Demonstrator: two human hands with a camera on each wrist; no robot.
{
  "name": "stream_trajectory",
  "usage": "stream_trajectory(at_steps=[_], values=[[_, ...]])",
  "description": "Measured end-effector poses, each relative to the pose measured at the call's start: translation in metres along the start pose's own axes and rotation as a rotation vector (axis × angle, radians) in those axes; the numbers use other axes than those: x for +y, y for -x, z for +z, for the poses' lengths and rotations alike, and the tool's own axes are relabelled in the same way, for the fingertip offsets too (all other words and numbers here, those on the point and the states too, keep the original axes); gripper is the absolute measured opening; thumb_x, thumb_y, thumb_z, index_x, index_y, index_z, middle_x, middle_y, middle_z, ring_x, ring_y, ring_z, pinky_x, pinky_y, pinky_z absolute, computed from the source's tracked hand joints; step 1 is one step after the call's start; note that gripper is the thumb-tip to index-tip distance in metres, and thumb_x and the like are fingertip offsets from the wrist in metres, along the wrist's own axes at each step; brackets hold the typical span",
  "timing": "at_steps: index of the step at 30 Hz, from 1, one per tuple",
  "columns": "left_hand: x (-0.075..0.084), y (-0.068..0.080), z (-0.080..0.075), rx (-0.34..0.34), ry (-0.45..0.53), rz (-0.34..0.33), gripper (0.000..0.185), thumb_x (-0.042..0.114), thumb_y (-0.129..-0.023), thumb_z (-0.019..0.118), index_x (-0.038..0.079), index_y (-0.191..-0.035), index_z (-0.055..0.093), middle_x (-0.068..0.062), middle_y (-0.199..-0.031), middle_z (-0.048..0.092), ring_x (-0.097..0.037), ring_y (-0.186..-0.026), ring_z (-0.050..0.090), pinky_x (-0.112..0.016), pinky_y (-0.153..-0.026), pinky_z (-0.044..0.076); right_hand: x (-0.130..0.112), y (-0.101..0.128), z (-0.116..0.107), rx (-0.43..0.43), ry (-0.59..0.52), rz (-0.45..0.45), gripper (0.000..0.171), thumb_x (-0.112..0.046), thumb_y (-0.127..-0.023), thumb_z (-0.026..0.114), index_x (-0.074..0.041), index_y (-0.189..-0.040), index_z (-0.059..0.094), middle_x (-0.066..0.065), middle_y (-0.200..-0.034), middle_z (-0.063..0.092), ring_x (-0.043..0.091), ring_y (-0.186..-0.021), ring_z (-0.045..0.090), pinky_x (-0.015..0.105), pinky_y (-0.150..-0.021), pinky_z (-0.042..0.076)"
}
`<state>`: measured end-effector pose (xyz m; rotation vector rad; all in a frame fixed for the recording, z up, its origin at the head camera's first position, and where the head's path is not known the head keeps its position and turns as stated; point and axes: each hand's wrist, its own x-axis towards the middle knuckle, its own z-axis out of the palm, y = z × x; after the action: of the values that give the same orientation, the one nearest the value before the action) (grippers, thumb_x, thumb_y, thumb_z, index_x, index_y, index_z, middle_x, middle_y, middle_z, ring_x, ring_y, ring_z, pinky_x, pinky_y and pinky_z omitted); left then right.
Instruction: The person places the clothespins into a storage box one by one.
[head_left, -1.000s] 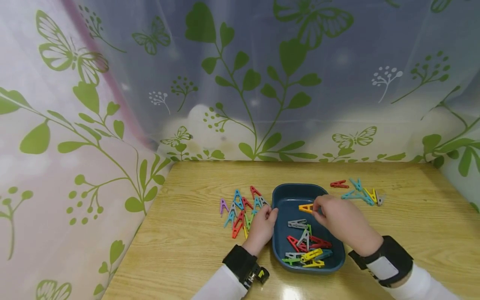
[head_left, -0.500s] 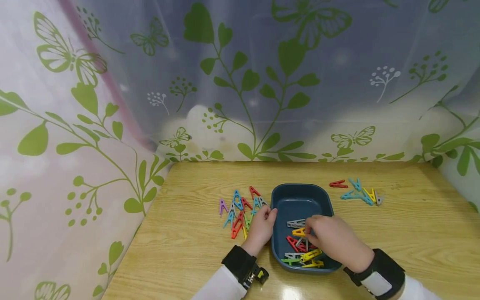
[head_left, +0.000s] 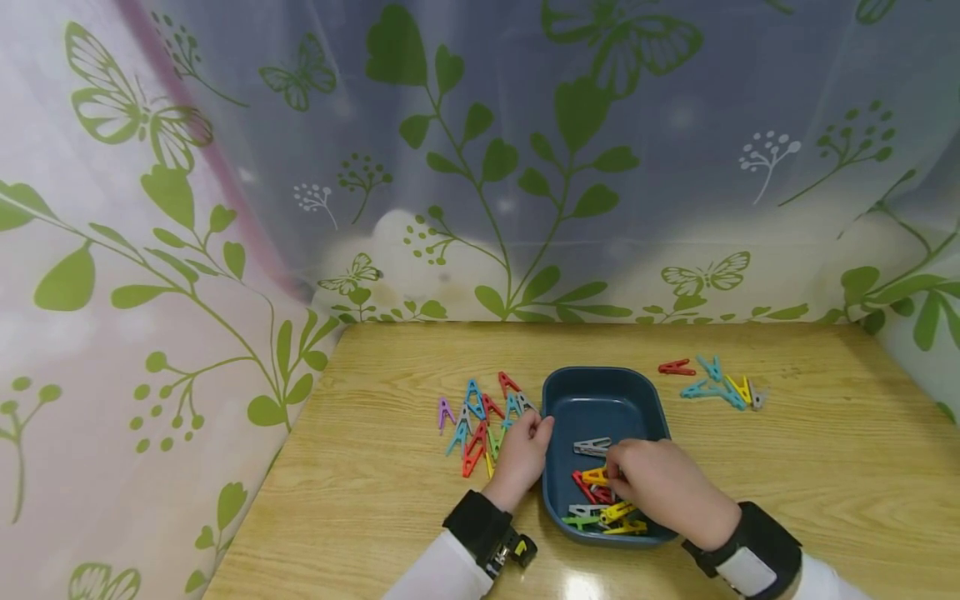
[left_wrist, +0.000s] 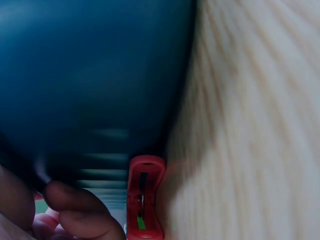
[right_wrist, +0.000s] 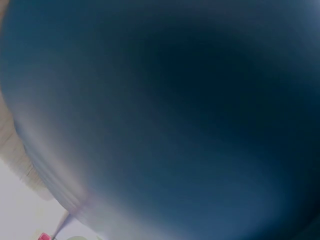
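A dark blue rectangular bin (head_left: 551, 392) stands on the wooden table, with several clothespins heaped toward its near end. My right hand (head_left: 671, 485) reaches over the bin's right side and pinches a yellow-orange clothespin (head_left: 594, 476) low above that heap. A grey clothespin (head_left: 592, 447) lies just beyond it. At the bin's left rim, my left hand (head_left: 522, 457) holds the edge between thumb and curled fingers (left_wrist: 80, 212). Blue bin wall fills most of the right wrist view, where the right fingers do not show.
Left of the bin lies a loose group of clothespins (head_left: 477, 446) in several colours, partly behind the left hand. A smaller group, including a red clothespin (head_left: 677, 367), lies at the back right. A leaf-patterned curtain (head_left: 480, 208) hangs behind the table.
My right hand has brought the yellow-orange clothespin from the middle of the bin toward me, down to the heap at the near end. The left hand has stayed at the rim.
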<state>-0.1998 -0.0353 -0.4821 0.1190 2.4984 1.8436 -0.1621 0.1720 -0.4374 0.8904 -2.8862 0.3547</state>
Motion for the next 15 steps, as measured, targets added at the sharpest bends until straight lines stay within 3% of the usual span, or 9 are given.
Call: stream_trajectory(at_steps=[15], values=[[0.0011,-0.0018,-0.0001,-0.001,-0.019,-0.02,0.033,0.022,-0.109,0.052,0.012,-0.08,0.04,0.003,-0.065,0.032,-0.011,-0.054,0.037,-0.024,-0.054,0.028,-0.0008,-0.0006,-0.0006,0.014,0.004,-0.014,0.023,-0.017,-0.083,0.084,-0.022,-0.073,0.064,-0.013,-0.068,0.058,-0.004,-0.055,0.044,0.021,-0.052,0.04]])
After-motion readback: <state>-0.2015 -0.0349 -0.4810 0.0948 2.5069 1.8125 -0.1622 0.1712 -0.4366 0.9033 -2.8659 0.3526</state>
